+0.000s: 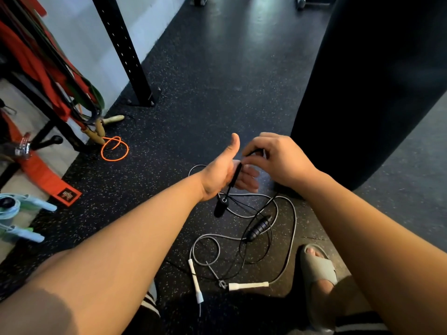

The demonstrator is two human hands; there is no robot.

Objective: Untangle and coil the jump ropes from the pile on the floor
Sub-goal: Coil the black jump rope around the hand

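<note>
Gym. Speckled black rubber floor (205, 68), perforated steel rack upright (125, 52) bolted down, hanging punching bag (377, 76), red and green resistance bands (48, 68) on rack, jump ropes (244, 240) on floor.

The tangled ropes (244, 238) lie on the floor (217, 81) beneath both hands. The left hand (221, 175) is just left of the right hand (273, 160), which pinches one cord (235, 175) lying across the left palm. A sandal (316, 264) stands right of the pile, a big bag (375, 81) behind it, and a small coil (115, 148) well off left.

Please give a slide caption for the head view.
Right hand pinches a thin black jump rope across the open left hand, above a tangled grey rope.
</note>
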